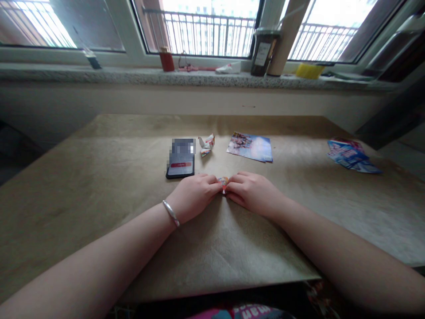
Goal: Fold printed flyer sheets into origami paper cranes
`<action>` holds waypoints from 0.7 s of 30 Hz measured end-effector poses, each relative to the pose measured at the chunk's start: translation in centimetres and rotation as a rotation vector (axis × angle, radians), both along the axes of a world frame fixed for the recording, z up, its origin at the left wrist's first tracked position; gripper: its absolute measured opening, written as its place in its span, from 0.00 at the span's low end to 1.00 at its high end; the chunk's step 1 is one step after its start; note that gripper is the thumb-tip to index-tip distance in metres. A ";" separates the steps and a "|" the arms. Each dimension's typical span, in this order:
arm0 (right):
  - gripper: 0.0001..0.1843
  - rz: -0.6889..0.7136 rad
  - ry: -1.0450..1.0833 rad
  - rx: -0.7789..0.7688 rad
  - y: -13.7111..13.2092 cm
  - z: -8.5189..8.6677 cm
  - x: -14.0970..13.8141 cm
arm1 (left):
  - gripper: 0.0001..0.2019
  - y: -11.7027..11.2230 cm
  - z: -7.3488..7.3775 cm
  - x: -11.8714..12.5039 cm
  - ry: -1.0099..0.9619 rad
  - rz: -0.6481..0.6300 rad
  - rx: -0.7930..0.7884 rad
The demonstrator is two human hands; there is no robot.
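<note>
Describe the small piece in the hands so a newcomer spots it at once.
On the table before the window, the left hand and right hand nearly meet. Between them is the small piece, multicoloured and partly hidden by fingers. Unlike the phone and printed sheet lying beyond, it alone is held.

Legible text: the letters "man", in pale print on the garment [239, 312] at the lower edge of the view.
A second line of print below it is cut off and cannot be read with certainty. Phone [181, 158] on the bench [99, 190]: red button on the screen with lettering too small to read; upper part of the screen pixelated. Dark jar [262, 53] on the windowsill [129, 77]: white label, print illegible. Blue packets [352, 156] and crumpled wrapper [207, 141]: printed marks, not readable. Small coloured piece [223, 180]: print too small to tell.
</note>
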State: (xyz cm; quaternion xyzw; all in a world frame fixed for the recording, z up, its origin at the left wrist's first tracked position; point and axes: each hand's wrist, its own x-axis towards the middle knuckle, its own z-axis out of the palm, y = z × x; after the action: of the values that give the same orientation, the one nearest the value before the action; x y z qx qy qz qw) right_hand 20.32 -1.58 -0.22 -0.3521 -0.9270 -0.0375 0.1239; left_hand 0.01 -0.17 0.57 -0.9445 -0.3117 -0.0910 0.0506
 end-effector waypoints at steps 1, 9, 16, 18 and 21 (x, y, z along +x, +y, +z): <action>0.12 0.004 -0.007 0.010 0.0 0.0 0.0 | 0.07 0.0 0.0 0.0 0.000 -0.002 -0.005; 0.12 -0.009 -0.075 0.091 -0.2 -0.1 -0.5 | 0.09 0.0 0.3 0.1 0.022 -0.023 -0.036; 0.09 -0.035 -0.154 0.164 -0.8 0.0 -0.6 | 0.09 0.0 0.2 0.0 0.006 -0.013 -0.058; 0.08 -0.036 -0.152 0.167 -0.9 0.1 -0.7 | 0.09 0.0 0.2 0.1 0.007 -0.007 -0.068; 0.08 -0.033 -0.112 0.150 -1.0 0.2 -0.8 | 0.09 -0.1 0.3 0.1 0.009 -0.002 -0.073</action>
State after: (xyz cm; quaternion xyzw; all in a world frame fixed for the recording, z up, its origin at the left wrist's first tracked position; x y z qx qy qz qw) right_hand 19.57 -2.57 -0.06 -0.3544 -0.9211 -0.1287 0.0972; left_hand 0.13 -0.23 0.92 -0.9465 -0.3134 -0.0752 0.0176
